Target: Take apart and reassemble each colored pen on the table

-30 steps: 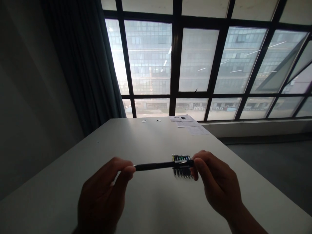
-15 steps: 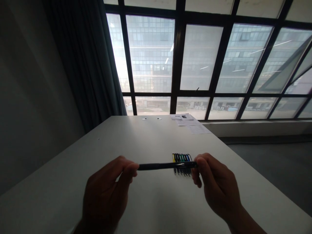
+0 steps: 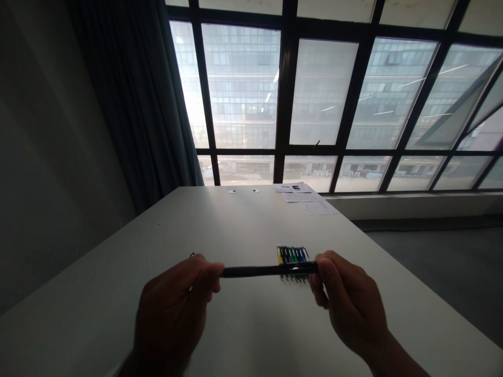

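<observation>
A slim black pen (image 3: 267, 270) lies level in the air, held at its ends between the fingertips of my left hand (image 3: 173, 309) and my right hand (image 3: 351, 306). Below and behind it, on the white table (image 3: 118, 272), several pens with coloured barrels (image 3: 293, 255) lie side by side. Yellow, green and blue barrels show among them. The held pen crosses in front of this row and hides part of it. My right hand is the nearer one to the row.
Loose printed papers (image 3: 302, 193) and two round cable grommets (image 3: 243, 191) lie at the table's far edge. Beyond stand a large dark-framed window (image 3: 322, 94) and a dark curtain (image 3: 137, 94). Grey floor (image 3: 432, 262) shows past the table's right edge.
The black pen has swung from tilted, right end higher, to nearly level. Both hands have dropped slightly. The view has shifted a little, and the row of pens has not moved on the table.
</observation>
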A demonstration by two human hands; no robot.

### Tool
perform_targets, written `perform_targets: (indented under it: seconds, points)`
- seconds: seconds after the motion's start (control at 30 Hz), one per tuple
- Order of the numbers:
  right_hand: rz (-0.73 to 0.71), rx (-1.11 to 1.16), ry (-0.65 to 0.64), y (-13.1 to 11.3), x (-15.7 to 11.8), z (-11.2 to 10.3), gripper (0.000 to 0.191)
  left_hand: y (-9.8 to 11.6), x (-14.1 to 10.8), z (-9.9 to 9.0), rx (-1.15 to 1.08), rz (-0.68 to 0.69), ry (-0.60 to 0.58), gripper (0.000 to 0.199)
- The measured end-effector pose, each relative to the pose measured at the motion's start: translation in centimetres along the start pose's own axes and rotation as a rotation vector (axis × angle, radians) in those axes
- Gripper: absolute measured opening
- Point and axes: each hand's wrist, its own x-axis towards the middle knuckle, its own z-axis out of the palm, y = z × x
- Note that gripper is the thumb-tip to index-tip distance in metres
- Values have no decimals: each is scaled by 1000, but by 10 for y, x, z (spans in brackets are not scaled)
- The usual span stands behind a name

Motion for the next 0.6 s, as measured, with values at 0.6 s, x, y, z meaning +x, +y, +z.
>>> perform_targets:
  seconds: [0.6]
  points:
    - [84, -59, -472, 7, -3, 18, 29, -5, -2, 14, -313, -202, 264, 29]
